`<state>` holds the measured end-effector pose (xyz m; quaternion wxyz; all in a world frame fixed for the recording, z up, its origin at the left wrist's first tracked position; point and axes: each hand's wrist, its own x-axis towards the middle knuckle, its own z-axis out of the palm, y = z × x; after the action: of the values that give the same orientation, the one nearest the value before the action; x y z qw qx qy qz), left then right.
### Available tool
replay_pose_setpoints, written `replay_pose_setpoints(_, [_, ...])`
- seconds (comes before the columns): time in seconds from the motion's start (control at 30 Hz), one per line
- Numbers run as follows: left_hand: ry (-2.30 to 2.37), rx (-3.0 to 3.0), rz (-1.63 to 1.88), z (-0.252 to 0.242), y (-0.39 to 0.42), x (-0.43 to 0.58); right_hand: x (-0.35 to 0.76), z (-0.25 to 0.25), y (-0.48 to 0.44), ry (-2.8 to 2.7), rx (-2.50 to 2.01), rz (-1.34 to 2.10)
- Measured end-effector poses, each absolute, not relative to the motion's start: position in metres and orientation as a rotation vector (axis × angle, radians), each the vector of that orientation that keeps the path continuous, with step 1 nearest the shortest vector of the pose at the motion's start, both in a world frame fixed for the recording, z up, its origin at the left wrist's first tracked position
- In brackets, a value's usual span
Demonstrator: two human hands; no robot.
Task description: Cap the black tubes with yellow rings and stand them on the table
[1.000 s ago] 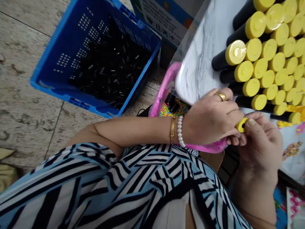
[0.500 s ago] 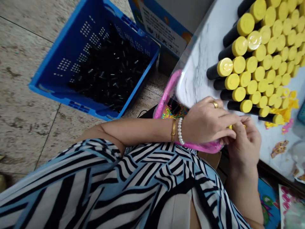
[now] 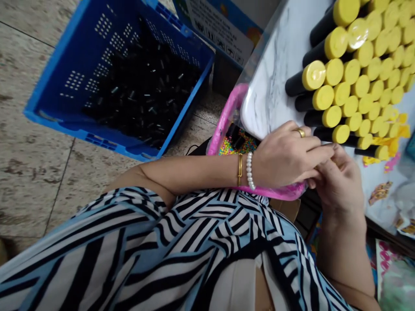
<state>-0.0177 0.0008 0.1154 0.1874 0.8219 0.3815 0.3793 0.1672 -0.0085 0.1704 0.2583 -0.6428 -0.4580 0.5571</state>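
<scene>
My left hand (image 3: 285, 157), with a gold ring and bracelets at the wrist, meets my right hand (image 3: 340, 179) above the near edge of the table. The fingertips of both are pinched together. Whatever lies between them is hidden now; a small yellow piece showed there a moment earlier. Just beyond the fingers, black tubes with yellow caps (image 3: 341, 134) lie stacked in rows, cap ends towards me. Below my left hand is a pink basket (image 3: 218, 140), holding small coloured beads (image 3: 227, 147) and some black pieces (image 3: 238, 139).
On the floor at left stands a blue perforated crate (image 3: 61, 129), with many small black cylinders (image 3: 139, 99) in it. A printed carton (image 3: 220, 32) is behind it. The marbled white table (image 3: 266, 97) carries yellow scraps (image 3: 394, 140) and a crumpled wrapper (image 3: 380, 193) at right.
The view has shifted slightly, and both hands appear a little further right. The yellow piece between the fingers has gone out of sight. Hands remain joined.
</scene>
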Motion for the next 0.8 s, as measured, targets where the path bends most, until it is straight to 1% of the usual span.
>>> replay_pose_setpoints(0.17, [1.069,2.356,1.053,0.114,0.003,-0.018,0.188,0.179,-0.02,-1.219,-1.63,1.576])
replay_pose_setpoints(0.33, [1.064,2.405,1.092,0.111,0.003,-0.019,0.204,0.18,-0.016,-1.232,-1.575,1.463])
replay_pose_setpoints(0.53, [1.061,2.41,1.13,0.103,0.004,-0.017,0.173,0.17,0.003,-1.179,-1.629,1.668])
replay_pose_setpoints(0.73, [1.085,2.429,1.108,0.097,0.002,-0.015,0.164,0.157,-0.009,-1.254,-1.551,1.624])
replay_pose_setpoints(0.8, [1.07,2.437,1.129,0.096,0.003,-0.02,0.168,0.15,-0.013,-1.269,-1.513,1.545])
